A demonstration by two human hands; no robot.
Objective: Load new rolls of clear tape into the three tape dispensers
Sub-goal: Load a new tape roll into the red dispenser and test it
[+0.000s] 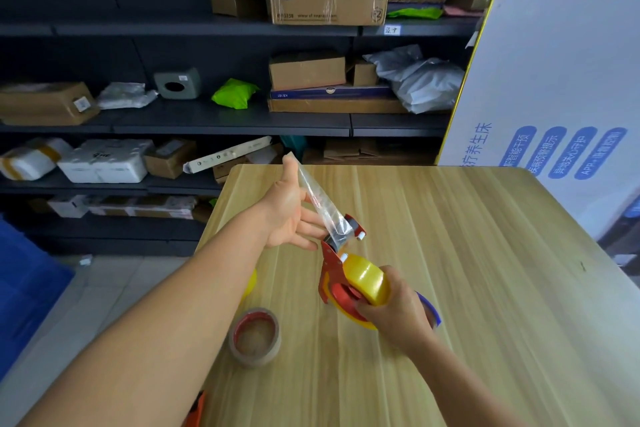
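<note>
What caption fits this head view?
Left hand pulls clear tape from the red dispenser gripped by right hand.

Dark shelving (221, 121), light wooden table (485, 253), pale tiled floor (86, 295)

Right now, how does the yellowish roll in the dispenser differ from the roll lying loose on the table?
The mounted roll is thick and glossy yellow; the loose roll is nearly bare brownish core with a red inside. The mounted roll stands on edge; the loose roll lies flat. Both are round.
</note>
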